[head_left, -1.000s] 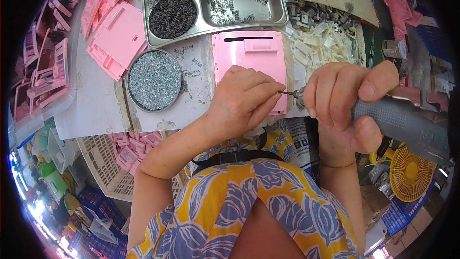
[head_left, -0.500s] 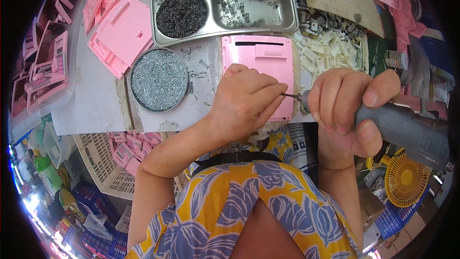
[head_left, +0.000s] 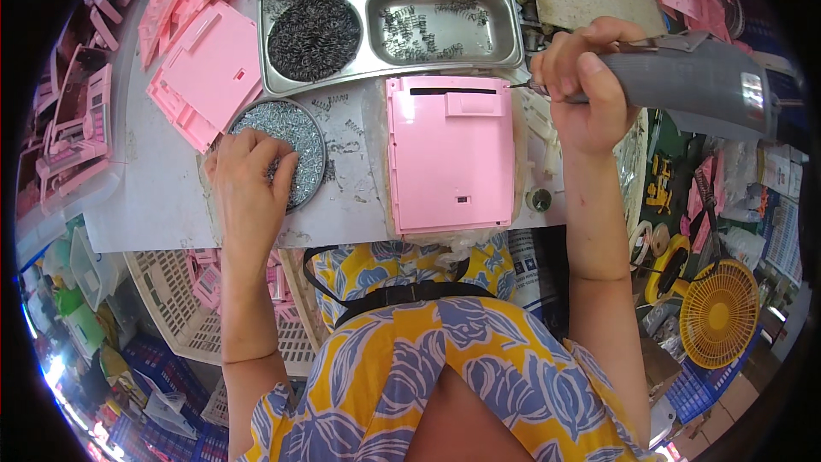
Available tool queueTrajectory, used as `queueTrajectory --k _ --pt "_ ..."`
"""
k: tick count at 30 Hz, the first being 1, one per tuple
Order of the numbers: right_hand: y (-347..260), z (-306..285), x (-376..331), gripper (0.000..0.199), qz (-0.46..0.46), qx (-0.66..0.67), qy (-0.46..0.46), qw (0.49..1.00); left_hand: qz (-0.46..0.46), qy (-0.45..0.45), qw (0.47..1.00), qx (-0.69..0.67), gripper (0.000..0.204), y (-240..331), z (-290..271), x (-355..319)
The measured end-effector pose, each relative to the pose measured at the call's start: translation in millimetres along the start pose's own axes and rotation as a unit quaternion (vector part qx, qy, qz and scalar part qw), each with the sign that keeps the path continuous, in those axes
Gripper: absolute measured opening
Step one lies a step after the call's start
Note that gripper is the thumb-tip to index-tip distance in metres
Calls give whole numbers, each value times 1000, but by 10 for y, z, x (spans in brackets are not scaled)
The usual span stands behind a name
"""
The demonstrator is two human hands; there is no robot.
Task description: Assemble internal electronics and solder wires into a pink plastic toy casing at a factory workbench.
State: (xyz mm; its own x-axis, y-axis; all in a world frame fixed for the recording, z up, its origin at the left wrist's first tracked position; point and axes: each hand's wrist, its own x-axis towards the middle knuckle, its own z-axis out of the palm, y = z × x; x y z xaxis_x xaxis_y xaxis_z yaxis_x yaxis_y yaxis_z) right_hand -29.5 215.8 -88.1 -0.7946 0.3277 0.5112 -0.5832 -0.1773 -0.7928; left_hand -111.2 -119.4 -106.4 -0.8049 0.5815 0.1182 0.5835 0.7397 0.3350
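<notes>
The right hand (head_left: pixel 590 90) grasps a grey power screwdriver (head_left: pixel 693 85) by the pink panel (head_left: pixel 453 158) (at the front edge of the worktop (head_left: pixel 171 197)); the left hand (head_left: pixel 251 175), over the screw dish (head_left: pixel 324 154), may be pinching something, I cannot tell.

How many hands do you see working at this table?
2: the left hand at the round dish of small metal pieces, and the right hand gripping the grey power screwdriver. I see no others.
</notes>
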Motion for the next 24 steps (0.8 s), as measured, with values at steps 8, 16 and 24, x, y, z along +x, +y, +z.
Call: queueTrajectory --k 8,16,24 --pt "121 46 -44 17 61 -123 -19 990 -38 0 995 -90 9 -121 44 100" --pt "-496 485 170 29 42 20 -113 992 217 34 917 -334 18 740 262 257" --pt "-494 895 -79 31 130 57 -109 984 215 83 903 -362 22 820 397 170"
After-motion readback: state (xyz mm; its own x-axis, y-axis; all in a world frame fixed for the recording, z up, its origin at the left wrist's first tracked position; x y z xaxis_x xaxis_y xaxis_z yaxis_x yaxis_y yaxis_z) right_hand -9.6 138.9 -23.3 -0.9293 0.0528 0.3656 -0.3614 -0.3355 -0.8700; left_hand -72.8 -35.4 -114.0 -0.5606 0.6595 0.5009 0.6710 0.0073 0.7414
